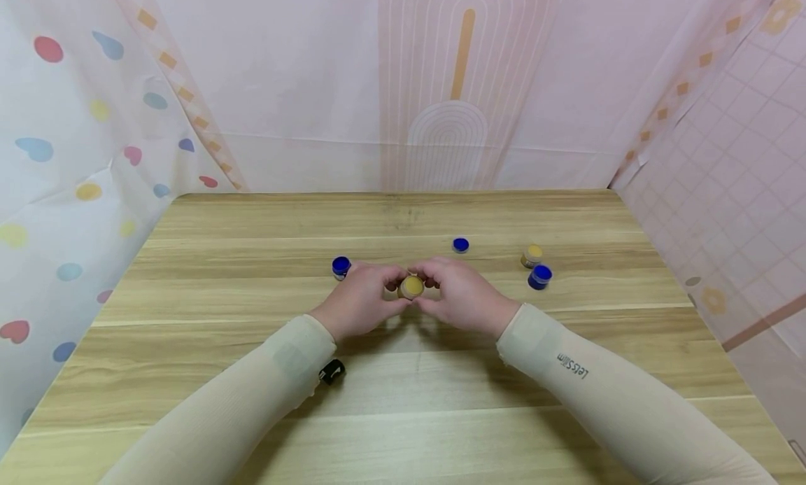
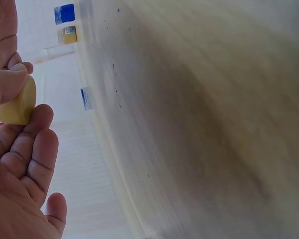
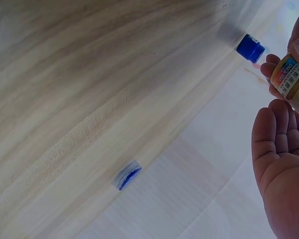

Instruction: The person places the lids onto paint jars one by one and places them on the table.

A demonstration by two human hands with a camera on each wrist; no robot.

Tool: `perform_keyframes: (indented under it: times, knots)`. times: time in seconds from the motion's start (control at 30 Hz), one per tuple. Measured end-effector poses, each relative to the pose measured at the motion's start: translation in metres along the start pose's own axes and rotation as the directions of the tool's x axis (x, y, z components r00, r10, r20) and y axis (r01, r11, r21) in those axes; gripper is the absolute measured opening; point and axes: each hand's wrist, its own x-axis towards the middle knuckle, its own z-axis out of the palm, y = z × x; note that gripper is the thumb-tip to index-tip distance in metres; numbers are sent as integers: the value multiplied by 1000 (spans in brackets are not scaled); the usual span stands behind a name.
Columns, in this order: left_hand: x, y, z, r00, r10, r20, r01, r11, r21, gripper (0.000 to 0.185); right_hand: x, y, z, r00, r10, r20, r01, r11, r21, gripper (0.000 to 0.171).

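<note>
A small paint jar (image 1: 412,287) with yellow at its top is held between both hands, over the middle of the table. My left hand (image 1: 362,299) grips it from the left and my right hand (image 1: 462,294) from the right, thumbs on the near side. In the right wrist view the jar (image 3: 289,74) shows a printed label and a clear rim. Just beyond the left hand stands a blue paint jar (image 1: 341,266), partly covered by that hand in the head view. The right wrist view shows it as a blue jar (image 3: 250,48) standing upright.
A flat blue lid (image 1: 461,245) lies behind the right hand. To the right, another yellow paint jar (image 1: 532,255) and a blue one (image 1: 539,276) stand close together. The wooden table (image 1: 403,429) ends at patterned cloth walls (image 1: 302,86). A black device (image 1: 331,371) sits at the left wrist.
</note>
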Motion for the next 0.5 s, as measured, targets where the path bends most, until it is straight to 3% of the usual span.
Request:
perform_keyframes:
  times: [0.3, 0.5]
  knots:
    - [0, 1, 0, 1000, 9, -14, -9, 1000, -7, 22, -1, 1, 0, 999, -31, -8, 30, 999, -10, 38]
    - [0, 1, 1, 1000, -5, 4, 5, 1000, -8, 23, 0, 1, 1, 1000, 6, -2, -6, 1000, 2, 31]
